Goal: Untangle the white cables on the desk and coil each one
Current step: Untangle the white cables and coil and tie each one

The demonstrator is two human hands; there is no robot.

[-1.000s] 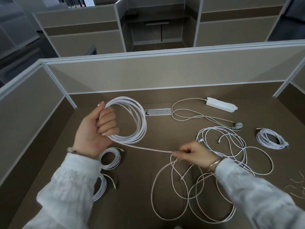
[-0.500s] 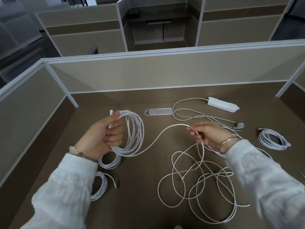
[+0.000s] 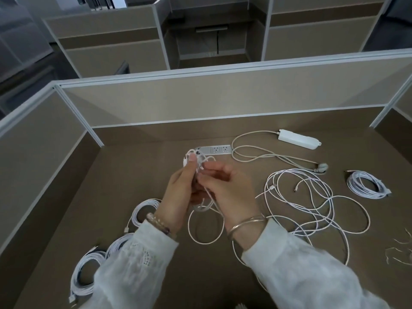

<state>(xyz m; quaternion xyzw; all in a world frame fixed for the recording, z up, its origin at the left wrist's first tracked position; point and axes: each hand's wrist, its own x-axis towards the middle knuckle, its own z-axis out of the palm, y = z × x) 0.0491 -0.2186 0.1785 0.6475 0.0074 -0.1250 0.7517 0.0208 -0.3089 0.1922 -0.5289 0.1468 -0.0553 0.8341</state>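
Above the brown desk (image 3: 138, 175), left hand (image 3: 178, 197) gripped the white cable coil (image 3: 196, 160); right hand (image 3: 225, 190) pinched its strand. Risk: trailing slack snagging the loose white tangle (image 3: 312, 208).

White cables, part coiled and part loose, on a brown worktop (image 3: 138, 175)

A half-wound coil (image 3: 197, 162) is held upright above the worktop between the left hand (image 3: 178, 197) and right hand (image 3: 225, 192), its tail dropping into a loose loop (image 3: 206, 228) below. A tangled cable heap (image 3: 312, 204) sprawls to the right. Finished coils lie flat: one coiled cable (image 3: 367, 185) at far right, and three coiled bundles (image 3: 142, 210) at lower left, partly behind the sleeve.
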